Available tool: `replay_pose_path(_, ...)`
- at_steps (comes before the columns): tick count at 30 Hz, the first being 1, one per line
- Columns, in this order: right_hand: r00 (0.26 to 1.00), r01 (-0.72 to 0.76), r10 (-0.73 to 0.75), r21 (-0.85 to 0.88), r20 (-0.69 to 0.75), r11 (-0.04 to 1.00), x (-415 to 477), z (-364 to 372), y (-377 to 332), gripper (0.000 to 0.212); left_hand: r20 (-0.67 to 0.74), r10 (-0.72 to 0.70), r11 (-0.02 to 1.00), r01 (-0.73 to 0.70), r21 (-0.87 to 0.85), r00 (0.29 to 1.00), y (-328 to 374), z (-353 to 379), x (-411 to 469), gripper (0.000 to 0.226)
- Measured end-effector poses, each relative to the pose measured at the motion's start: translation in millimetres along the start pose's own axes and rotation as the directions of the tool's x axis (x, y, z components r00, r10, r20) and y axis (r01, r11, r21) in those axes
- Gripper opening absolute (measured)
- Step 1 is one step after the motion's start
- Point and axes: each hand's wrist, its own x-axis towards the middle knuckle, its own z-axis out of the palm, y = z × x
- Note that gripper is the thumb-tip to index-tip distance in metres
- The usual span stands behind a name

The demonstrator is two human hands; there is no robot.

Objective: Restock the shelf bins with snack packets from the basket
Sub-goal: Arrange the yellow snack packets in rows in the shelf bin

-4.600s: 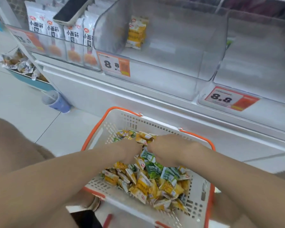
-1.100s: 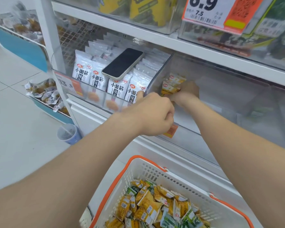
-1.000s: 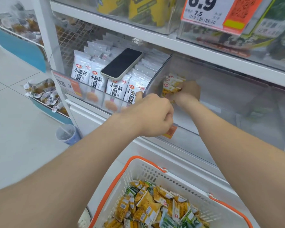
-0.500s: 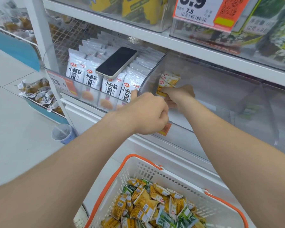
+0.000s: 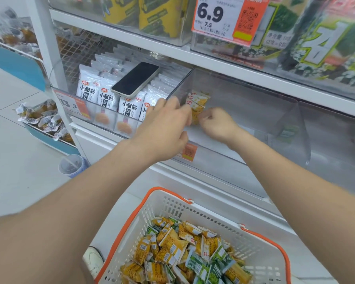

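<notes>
The placing step was judged to be in hand: a small stack of yellow packets [image 5: 197, 102] was being stood upright in the near left corner of the clear bin [image 5: 254, 160], against the side wall it shares with the neighbouring bin. The left hand [image 5: 164, 128] was reached over the bin's front edge with its fingers nearly straight and slightly spread, the tips laid against the left side of the stack; nothing could be seen gripped in it. The right hand [image 5: 217, 124] was set inside the bin with its fingers curled, and the lower edge of a yellow packet appeared to be pinched between thumb and fingertips. The rest of the bin floor was seen bare, so the task was judged barely begun. The basket [image 5: 203, 210] was placed on the floor below the arms, with a loose heap [image 5: 182, 249] of yellow and green packets left in it. For the next move, the stack would need to be released only once it leaned steadily on the wall, and both hands brought down to the basket for another handful. A phone [image 5: 135, 78] lay on the white packets [image 5: 109, 99] in the neighbouring bin.
</notes>
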Motion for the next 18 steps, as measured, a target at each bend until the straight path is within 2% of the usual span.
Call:
replay_pose_path(1,0.993,0.065,-0.068,-0.034,-0.101,0.997,-14.5,-6.2,-2.9,0.025,-0.081,-0.003,1.000,0.003,0.010,0.997,3.9,-2.5,-4.1,0.020)
replay_pose_path(3,0.917,0.255,-0.262,-0.064,-0.300,0.965,-55.7,-18.7,-12.0,0.027,-0.205,-0.024,0.995,0.043,0.088,0.978,15.1,-8.1,-14.4,0.015)
replay_pose_path(5,0.823,0.457,-0.448,-0.062,-0.350,0.887,-104.6,-25.9,-13.9,0.026,-0.179,-0.088,0.985,0.112,0.129,0.980,27.7,-7.1,-27.8,0.010)
replay_pose_path(6,0.795,0.524,-0.523,-0.087,-0.306,0.847,-126.9,-25.8,-9.0,0.025,-0.073,-0.118,0.980,0.128,0.154,0.990,34.2,-1.0,-35.7,0.012)
replay_pose_path(8,0.811,0.559,-0.576,-0.156,-0.099,0.814,-165.2,-20.4,7.0,0.024,0.233,-0.113,0.977,0.066,0.202,0.966,45.9,18.2,-51.7,0.017)
replay_pose_path(10,0.856,0.516,-0.484,-0.279,0.181,0.810,-193.7,-10.2,27.1,0.027,0.534,-0.082,0.974,-0.046,0.222,0.842,55.3,45.6,-69.4,0.021)
replay_pose_path(12,0.840,0.507,-0.345,-0.380,0.419,0.773,-216.5,0.9,48.3,0.028,0.737,-0.014,0.966,-0.180,0.183,0.675,65.2,77.7,-89.5,0.024)
replay_pose_path(15,0.745,0.538,-0.159,-0.442,0.648,0.718,-243.1,19.1,73.5,0.027,0.874,0.033,0.925,-0.346,0.157,0.485,82.1,128.2,-123.7,0.013)
replay_pose_path(18,0.638,0.574,-0.027,-0.452,0.769,0.683,-260.4,40.8,83.5,0.023,0.940,-0.001,0.889,-0.430,0.157,0.342,97.9,169.8,-164.6,0.012)
